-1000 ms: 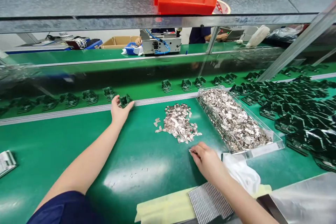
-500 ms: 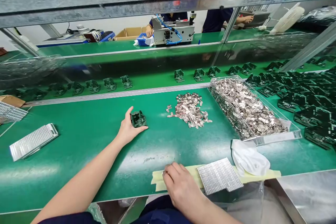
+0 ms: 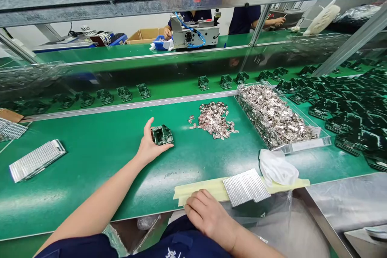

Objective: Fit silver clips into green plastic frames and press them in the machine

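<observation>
My left hand point(image 3: 150, 143) grips a small dark green circuit board assembly point(image 3: 162, 134) between thumb and fingers, over the green bench mat. The assembly has an open, box-like middle that faces me. At the bench's front edge, my right hand point(image 3: 208, 215) is closed with its fingers curled under; whatever they hold, if anything, is hidden. It rests by a strip of yellow tape point(image 3: 196, 191). To its right lies a block of silvery bars in rows point(image 3: 245, 186). Beyond both hands is a loose pile of small metal pieces point(image 3: 214, 119).
A clear tray point(image 3: 302, 145) full of metal pieces stands right, beside many dark circuit assemblies point(image 3: 341, 105). A white cloth point(image 3: 276, 167) lies in front. More silvery strips point(image 3: 38, 160) lie left. Assemblies line the green strip behind point(image 3: 169, 92). Co-workers sit beyond a machine point(image 3: 196, 34).
The whole view has shifted slightly. My left hand still holds the circuit board assembly, which has turned a little. My right hand stays closed near the bench edge.
</observation>
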Available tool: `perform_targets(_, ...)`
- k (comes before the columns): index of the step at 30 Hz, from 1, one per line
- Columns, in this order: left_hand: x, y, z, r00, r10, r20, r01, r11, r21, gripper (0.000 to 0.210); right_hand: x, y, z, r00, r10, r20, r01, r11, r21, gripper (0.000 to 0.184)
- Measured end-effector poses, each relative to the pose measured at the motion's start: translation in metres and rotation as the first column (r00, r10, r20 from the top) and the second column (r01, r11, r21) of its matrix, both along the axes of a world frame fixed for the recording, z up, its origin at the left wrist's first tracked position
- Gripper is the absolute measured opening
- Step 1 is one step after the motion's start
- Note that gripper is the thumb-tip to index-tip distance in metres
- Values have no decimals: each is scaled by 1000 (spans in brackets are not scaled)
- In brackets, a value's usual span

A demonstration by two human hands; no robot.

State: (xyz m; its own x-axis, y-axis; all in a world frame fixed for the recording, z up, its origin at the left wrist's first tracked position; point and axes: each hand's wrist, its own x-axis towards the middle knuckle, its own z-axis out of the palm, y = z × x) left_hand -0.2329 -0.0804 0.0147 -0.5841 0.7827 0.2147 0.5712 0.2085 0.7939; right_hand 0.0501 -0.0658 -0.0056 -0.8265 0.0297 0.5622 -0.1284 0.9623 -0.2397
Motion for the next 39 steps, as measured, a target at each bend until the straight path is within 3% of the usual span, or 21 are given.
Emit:
perform_targets(2, 17, 6, 1, 997, -64, 32, 63, 997, 38, 121, 1, -1, 2, 1000, 18, -23, -19, 998, -64, 24)
perform_targets(4, 39, 15, 5, 988, -125, 89, 120, 991, 59, 115, 4, -1, 6, 997, -29, -74, 13, 978, -210, 23)
perform_targets(6, 63, 25, 10, 962, -191, 195, 175, 980, 98, 100, 12, 2, 14, 983, -160, -93, 109, 908, -404, 20)
perform_targets(8, 87, 35, 15, 910, -276, 310, 236, 958, 162, 84, 24, 9, 24, 938, -343, -58, 248, 776, -580, 14)
perform_targets(11, 121, 48, 18, 822, -387, 418, 310, 920, 241, 74, 49, 25, 39, 820, -572, 24, 392, 529, -753, 12)
perform_targets(15, 154, 54, 17, 697, -492, 521, 428, 869, 248, 66, 75, 38, 48, 710, -696, 104, 403, 281, -871, 15)
perform_targets(18, 166, 51, 11, 618, -571, 540, 536, 809, 243, 57, 79, 41, 48, 659, -734, 162, 383, 143, -913, 13)
perform_targets(20, 169, 48, 7, 593, -607, 529, 568, 781, 259, 54, 75, 42, 47, 659, -730, 180, 399, 137, -907, 14)
perform_targets(23, 170, 45, 3, 564, -625, 539, 577, 766, 285, 55, 67, 43, 46, 674, -726, 137, 438, 243, -866, 14)
perform_targets(25, 171, 44, 2, 544, -620, 565, 577, 765, 285, 56, 61, 43, 44, 670, -734, 113, 455, 286, -843, 12)
perform_targets(34, 175, 42, 7, 427, -611, 666, 604, 741, 293, 48, 52, 45, 27, 678, -706, 207, 507, 245, -827, 8)
perform_targets(39, 174, 40, 1, 431, -630, 646, 634, 721, 280, 45, 49, 44, 28, 654, -726, 212, 503, 208, -838, 11)
